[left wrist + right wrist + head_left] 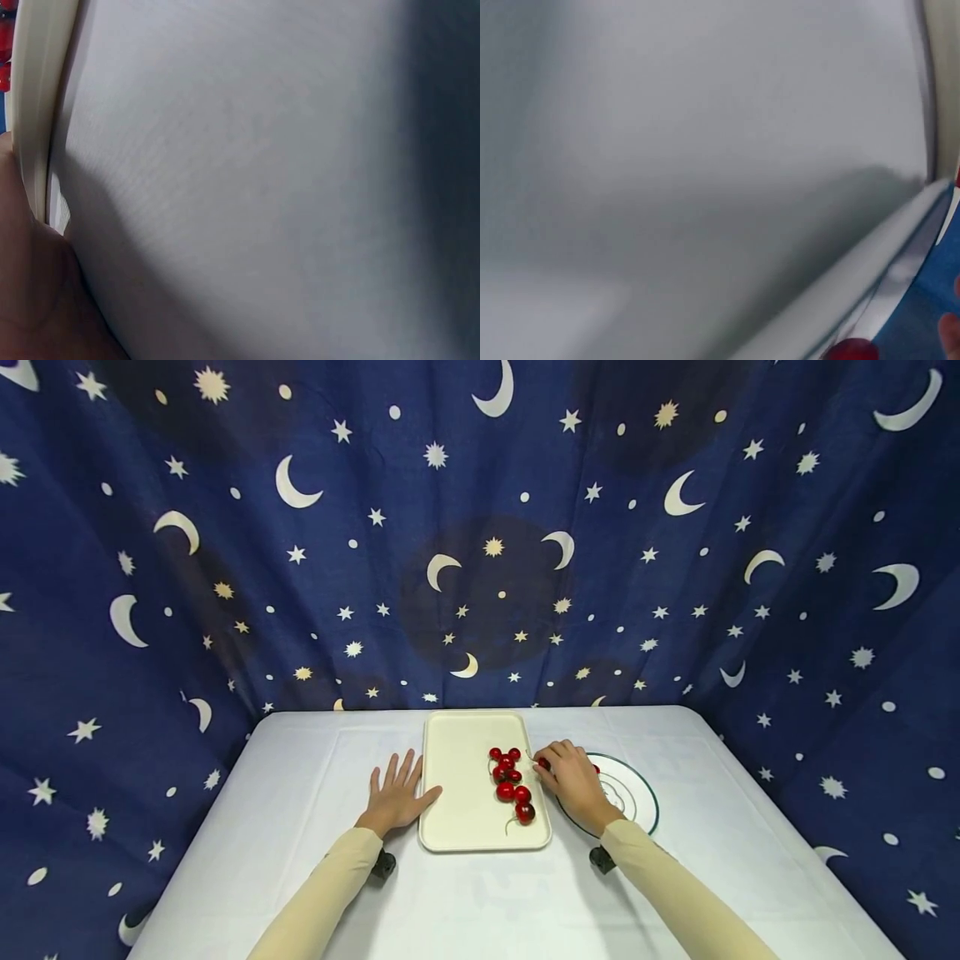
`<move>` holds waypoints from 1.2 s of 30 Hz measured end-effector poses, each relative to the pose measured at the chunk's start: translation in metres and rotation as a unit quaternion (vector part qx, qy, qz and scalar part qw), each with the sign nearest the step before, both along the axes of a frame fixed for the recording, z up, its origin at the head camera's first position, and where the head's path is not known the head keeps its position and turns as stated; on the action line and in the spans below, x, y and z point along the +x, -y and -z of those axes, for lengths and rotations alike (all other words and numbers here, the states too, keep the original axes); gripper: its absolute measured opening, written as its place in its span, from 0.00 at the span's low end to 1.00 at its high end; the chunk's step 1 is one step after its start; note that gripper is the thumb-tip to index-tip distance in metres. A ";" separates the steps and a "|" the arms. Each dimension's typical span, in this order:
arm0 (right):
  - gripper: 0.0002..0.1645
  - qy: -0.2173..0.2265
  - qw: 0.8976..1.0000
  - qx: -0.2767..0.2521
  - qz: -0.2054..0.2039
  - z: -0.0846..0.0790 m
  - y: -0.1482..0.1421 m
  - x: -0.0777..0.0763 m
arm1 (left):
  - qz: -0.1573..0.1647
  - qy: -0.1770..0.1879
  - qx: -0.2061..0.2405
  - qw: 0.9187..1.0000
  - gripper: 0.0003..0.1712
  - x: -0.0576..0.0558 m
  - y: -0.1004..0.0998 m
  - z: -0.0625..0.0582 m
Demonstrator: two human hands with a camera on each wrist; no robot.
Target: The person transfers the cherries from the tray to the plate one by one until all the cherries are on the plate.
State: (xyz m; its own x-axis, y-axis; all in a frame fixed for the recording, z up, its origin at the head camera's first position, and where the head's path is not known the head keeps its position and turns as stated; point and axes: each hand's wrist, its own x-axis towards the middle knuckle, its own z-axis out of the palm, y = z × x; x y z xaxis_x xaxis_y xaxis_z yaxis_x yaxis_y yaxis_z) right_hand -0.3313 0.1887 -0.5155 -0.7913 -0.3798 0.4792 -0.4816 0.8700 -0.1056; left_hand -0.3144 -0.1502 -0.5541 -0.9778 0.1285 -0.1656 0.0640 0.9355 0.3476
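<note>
A cream tray (457, 777) holds several dark red cherries (505, 792) along its right half, some with stems. My left hand (396, 797) lies with its fingers spread beside the tray's left edge, the thumb over the rim. In the left wrist view, part of that hand (30, 277) meets the tray's side (41, 97). My right hand (576, 781) pinches a cherry (543, 764) between thumb and fingers near the tray's right edge. Beneath this hand is a white plate (640, 802) with a green rim. Another cherry (597, 769) shows beyond the hand on the plate.
A white cloth covers the table (480, 902). Behind it and at both sides hangs a dark blue curtain (480, 585) with moons and stars. The plate stands close to the right of the tray.
</note>
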 end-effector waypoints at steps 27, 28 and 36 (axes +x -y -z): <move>0.09 0.038 0.992 0.000 0.120 -0.001 -0.033 0.005 | 0.003 -0.002 0.003 1.000 0.53 0.001 0.000 -0.001; 0.09 0.037 0.992 0.002 0.124 -0.001 -0.033 0.006 | 0.003 -0.004 0.003 1.000 0.53 0.001 0.000 -0.001; 0.09 0.047 0.988 0.017 0.147 0.002 -0.037 0.005 | 0.000 0.002 0.006 1.000 0.51 0.000 0.000 -0.001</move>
State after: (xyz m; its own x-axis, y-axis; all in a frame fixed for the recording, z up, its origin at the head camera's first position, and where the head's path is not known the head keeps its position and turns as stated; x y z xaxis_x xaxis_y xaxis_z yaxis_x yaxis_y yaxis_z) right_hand -0.3263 0.2255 -0.5174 -0.9104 -0.1410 0.3889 -0.1961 0.9749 -0.1056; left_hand -0.3142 -0.1506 -0.5534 -0.9772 0.1307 -0.1675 0.0631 0.9315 0.3583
